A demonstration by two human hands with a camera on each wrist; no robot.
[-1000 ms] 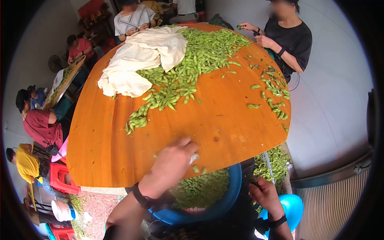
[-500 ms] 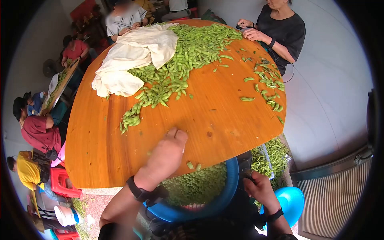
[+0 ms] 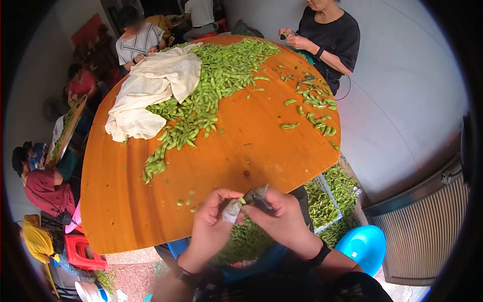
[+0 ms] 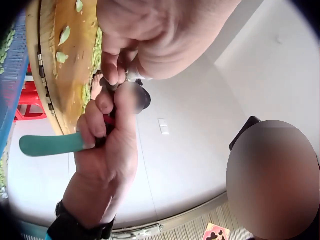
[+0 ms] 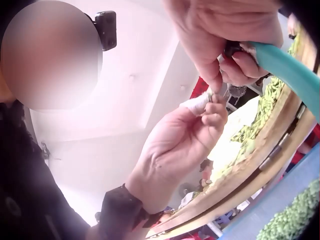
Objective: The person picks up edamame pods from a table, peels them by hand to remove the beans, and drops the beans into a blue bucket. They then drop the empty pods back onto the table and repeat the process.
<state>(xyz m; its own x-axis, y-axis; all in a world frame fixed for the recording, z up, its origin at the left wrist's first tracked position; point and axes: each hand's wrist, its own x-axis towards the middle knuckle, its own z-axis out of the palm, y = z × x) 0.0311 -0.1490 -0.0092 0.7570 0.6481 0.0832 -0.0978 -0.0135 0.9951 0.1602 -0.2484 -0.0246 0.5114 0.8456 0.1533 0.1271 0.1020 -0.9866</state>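
Both hands meet over the near table edge. My left hand [image 3: 209,224], with a white wrap [image 3: 232,211] on its thumb, pinches a small green soybean pod [image 3: 242,200]. My right hand [image 3: 282,216] is right beside it, fingertips at the pod. It grips a tool whose curved teal handle [image 4: 52,144] sticks out of the fist; the handle [image 5: 290,70] shows in the right wrist view too. The tool's working end is mostly hidden by fingers. Beneath the hands is a blue tub [image 3: 178,246] of shelled green beans [image 3: 246,241].
A round wooden table [image 3: 121,201] bears a heap of soybean pods [image 3: 226,70], a cream cloth [image 3: 156,80] and scattered pods [image 3: 319,121]. A crate of pods [image 3: 322,206] and a blue basin [image 3: 362,249] are at right, a red stool [image 3: 83,251] at left. Several people sit around.
My left hand has lifted off the tabletop and come back to the right, now pinching a pod. My right hand has risen from beside the tub to meet it.
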